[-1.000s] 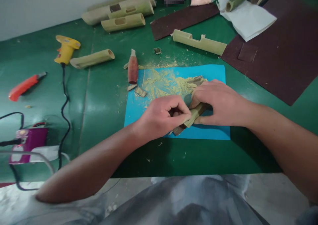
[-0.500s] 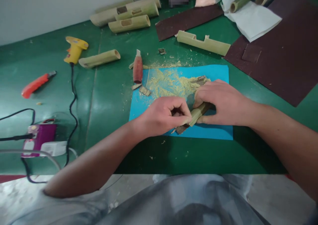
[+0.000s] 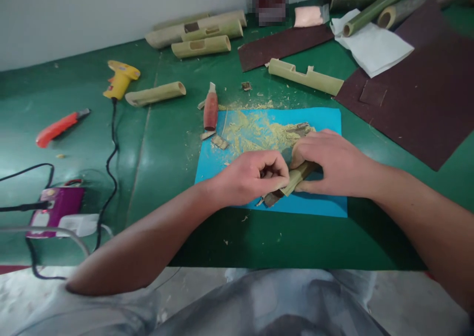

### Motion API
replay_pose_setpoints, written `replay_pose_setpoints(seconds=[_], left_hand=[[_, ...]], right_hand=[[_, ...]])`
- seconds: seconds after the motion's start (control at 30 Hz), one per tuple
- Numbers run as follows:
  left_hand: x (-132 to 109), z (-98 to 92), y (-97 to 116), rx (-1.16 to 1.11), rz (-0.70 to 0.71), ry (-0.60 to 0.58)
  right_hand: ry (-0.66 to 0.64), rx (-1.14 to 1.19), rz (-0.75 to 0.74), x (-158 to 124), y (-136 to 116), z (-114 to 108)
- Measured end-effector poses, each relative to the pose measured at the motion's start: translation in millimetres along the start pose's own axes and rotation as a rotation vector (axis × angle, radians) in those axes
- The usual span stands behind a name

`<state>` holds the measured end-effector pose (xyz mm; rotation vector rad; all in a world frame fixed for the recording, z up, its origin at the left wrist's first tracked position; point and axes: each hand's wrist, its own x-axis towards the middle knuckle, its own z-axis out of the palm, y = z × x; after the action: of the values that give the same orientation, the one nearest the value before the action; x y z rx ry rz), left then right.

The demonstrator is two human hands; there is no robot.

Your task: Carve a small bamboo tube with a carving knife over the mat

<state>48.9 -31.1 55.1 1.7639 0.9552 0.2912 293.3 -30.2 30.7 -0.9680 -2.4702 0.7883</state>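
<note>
A short greenish bamboo piece [image 3: 299, 177] lies aslant over a blue sheet [image 3: 329, 206]. My right hand [image 3: 333, 163] grips it from the right, thumb on the near side and fingers over the far side. At its lower left end, the thumb and fingertips of my left hand [image 3: 255, 175] are pinched together against the bamboo; whatever sits between them is hidden. Beneath that end is a dark brown flat scrap [image 3: 273, 197]. Pale yellow shavings [image 3: 255, 131] cover the upper part of the sheet. A red-handled blade tool [image 3: 211, 111] rests at the sheet's upper left corner.
Left are a yellow glue gun [image 3: 121, 79], an orange utility knife [image 3: 61, 127] and a purple power box [image 3: 61, 207] with cords. Cut bamboo tubes [image 3: 202, 47] lie at the back. Dark brown sheets [image 3: 414, 104] and white paper [image 3: 377, 44] spread at right.
The whole view has shifted, so the table's things appear slightly lower. Both hands keep their hold at the bamboo, with barely any movement relative to it.
</note>
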Motion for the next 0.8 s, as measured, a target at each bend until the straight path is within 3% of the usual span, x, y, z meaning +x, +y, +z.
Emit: replay_pose_setpoints(seconds=[0.1, 0.2, 0.3, 0.37, 0.5, 0.6, 0.73, 0.8], left_hand=[[0, 4.2, 2, -0.001, 0.02, 0.051], [0, 0.9, 3, -0.107, -0.009, -0.013], [8, -17.8, 2, -0.252, -0.043, -0.03], [21, -40.3, 2, -0.293, -0.042, 0.066], [73, -98.5, 8, -0.27, -0.024, 0.104], [124, -136.6, 14, -0.287, 0.044, 0.044], [187, -166.7, 15, -0.318, 0.04, -0.026], [213, -176.4, 11, -0.254, 0.068, 0.02]], right_hand=[[0.003, 0.004, 0.008, 0, -1, 0], [-0.003, 0.008, 0.014, 0, -2, 0], [0.01, 0.002, 0.023, 0, -3, 0], [0.012, -0.005, 0.032, 0, -3, 0], [-0.003, 0.0, 0.038, 1, -3, -1], [-0.006, 0.026, 0.035, 1, -3, -1], [0.011, 0.047, 0.025, 1, -4, -2], [0.024, 0.064, 0.009, 1, -4, -2]])
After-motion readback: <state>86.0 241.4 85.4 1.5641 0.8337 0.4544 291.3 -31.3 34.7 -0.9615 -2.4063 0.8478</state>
